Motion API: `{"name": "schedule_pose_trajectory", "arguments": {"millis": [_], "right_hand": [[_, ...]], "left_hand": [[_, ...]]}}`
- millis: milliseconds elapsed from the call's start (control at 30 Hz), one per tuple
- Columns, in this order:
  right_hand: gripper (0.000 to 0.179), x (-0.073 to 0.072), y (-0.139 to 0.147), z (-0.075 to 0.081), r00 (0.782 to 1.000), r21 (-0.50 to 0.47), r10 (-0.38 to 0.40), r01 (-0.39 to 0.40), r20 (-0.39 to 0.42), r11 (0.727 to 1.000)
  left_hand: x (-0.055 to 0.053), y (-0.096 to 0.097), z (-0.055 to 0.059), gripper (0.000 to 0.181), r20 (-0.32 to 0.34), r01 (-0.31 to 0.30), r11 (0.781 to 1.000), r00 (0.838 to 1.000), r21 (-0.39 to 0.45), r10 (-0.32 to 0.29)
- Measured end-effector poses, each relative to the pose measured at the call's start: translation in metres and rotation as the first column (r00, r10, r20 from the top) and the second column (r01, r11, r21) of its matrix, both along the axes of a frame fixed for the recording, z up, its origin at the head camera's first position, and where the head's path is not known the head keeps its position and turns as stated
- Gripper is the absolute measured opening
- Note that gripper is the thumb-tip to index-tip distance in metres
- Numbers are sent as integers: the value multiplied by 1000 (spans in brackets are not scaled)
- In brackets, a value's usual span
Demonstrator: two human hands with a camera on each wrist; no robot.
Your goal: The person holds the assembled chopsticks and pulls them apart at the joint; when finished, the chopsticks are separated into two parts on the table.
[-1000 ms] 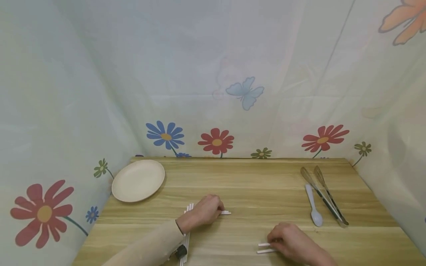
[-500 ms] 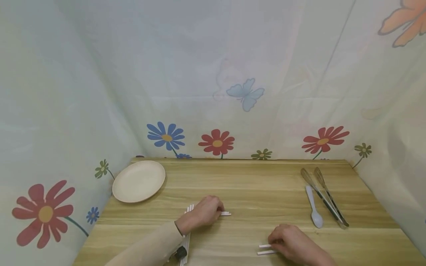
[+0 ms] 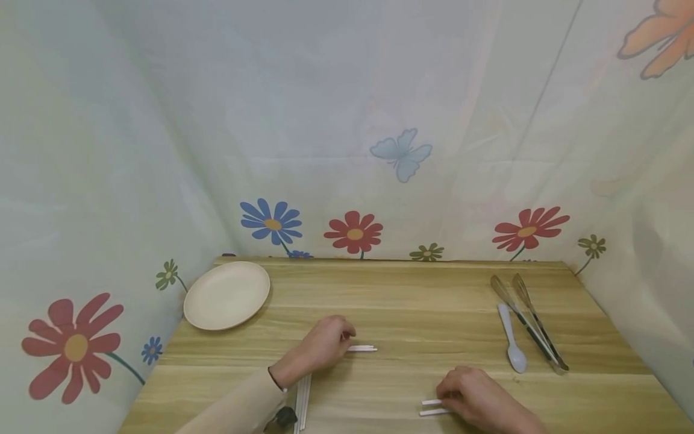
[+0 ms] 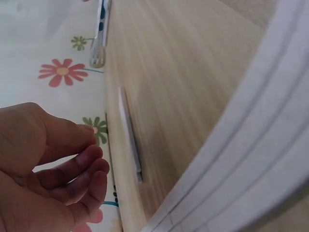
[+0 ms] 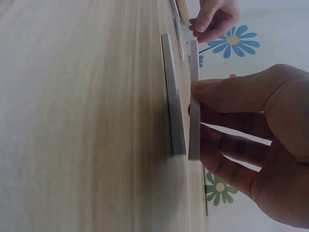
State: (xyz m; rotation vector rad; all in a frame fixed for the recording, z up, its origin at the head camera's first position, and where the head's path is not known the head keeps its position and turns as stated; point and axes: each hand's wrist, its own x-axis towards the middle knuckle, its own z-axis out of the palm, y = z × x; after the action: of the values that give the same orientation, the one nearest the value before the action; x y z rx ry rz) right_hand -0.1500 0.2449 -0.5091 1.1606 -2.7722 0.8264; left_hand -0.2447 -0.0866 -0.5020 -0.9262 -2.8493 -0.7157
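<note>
My left hand (image 3: 322, 343) is beside a short bundle of white sticks (image 3: 362, 348) lying on the table. In the left wrist view its fingers (image 4: 79, 188) are loosely bent with nothing between them, apart from the sticks (image 4: 129, 135). Below my left forearm lie several long white sticks (image 3: 303, 404), large and near in the left wrist view. My right hand (image 3: 477, 398) pinches a short white square-edged stick (image 5: 194, 63) between thumb and fingers, seemingly just above the table. A second short stick (image 5: 173, 101) rests on the wood next to it.
A round cream plate (image 3: 228, 295) stands at the table's back left. Metal tongs (image 3: 528, 322) and a pale spoon (image 3: 511, 340) lie at the right. Flower-printed curtain (image 3: 347, 120) walls in the wooden table (image 3: 390, 295) at the back and sides.
My left hand has let go of the short white sticks and drawn back a little to the left; they stay in place. The right hand has hardly moved.
</note>
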Motion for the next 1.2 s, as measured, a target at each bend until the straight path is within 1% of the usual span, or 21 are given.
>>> {"name": "schedule_pose_trajectory", "arguments": {"millis": [100, 300, 567, 800, 933, 1100, 1200], "right_hand": [[14, 1, 0, -1, 1000, -1, 4, -4, -24, 1000], [14, 2, 0, -2, 998, 3, -5, 5, -66, 1000], [13, 3, 0, 0, 1000, 26, -6, 7, -29, 1000], [12, 5, 2, -1, 999, 38, -3, 4, -41, 999], [9, 5, 2, 0, 1000, 53, -19, 20, -23, 998], [8, 3, 1, 1, 999, 60, -14, 17, -47, 998], [7, 2, 1, 1, 999, 59, -13, 16, -51, 998]], "left_hand": [[3, -6, 2, 11, -4, -19, 1000, 1000, 16, 19], [12, -16, 4, 10, -40, 6, 998, 999, 59, -3], [25, -23, 3, 10, -63, -40, 997, 997, 65, 44], [36, -30, 5, 11, -24, -90, 994, 995, 68, 92], [41, -35, 6, 11, -21, -110, 992, 993, 66, 112], [48, -42, 9, 17, 5, -133, 989, 991, 61, 133], [52, -45, 9, 17, 12, -146, 987, 989, 67, 146]]}}
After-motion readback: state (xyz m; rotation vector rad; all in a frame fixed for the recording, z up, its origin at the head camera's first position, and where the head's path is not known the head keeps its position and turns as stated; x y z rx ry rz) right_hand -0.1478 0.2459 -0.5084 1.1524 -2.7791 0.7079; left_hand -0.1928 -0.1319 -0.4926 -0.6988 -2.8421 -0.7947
